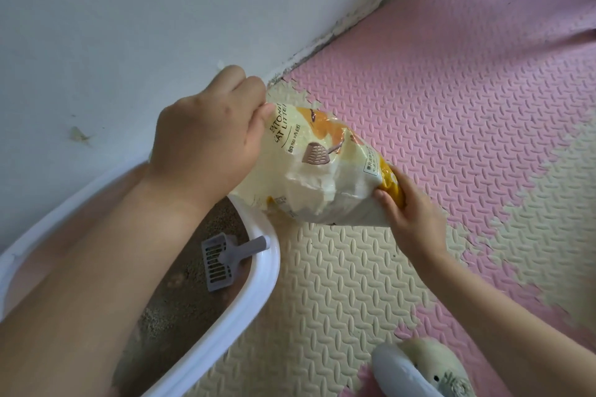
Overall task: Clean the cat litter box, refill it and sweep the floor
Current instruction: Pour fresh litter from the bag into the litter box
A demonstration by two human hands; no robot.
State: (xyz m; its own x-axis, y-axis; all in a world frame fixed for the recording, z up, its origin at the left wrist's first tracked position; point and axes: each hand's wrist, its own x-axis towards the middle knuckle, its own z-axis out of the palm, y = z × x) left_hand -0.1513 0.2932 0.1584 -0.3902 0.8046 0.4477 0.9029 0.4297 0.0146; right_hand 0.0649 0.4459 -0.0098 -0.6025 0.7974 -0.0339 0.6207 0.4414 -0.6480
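left hand (206,138): fingers curled round top end of litter bag (325,171) | right hand (409,213): fingers gripping bag's lower corner | bag: held tilted above rim of litter box (261,284) | scoop (222,256): lying on litter inside box

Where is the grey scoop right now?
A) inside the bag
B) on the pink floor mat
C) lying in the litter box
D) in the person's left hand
C: the grey scoop lies on the litter inside the litter box, its handle toward the white rim, while the left hand and right hand hold the litter bag.
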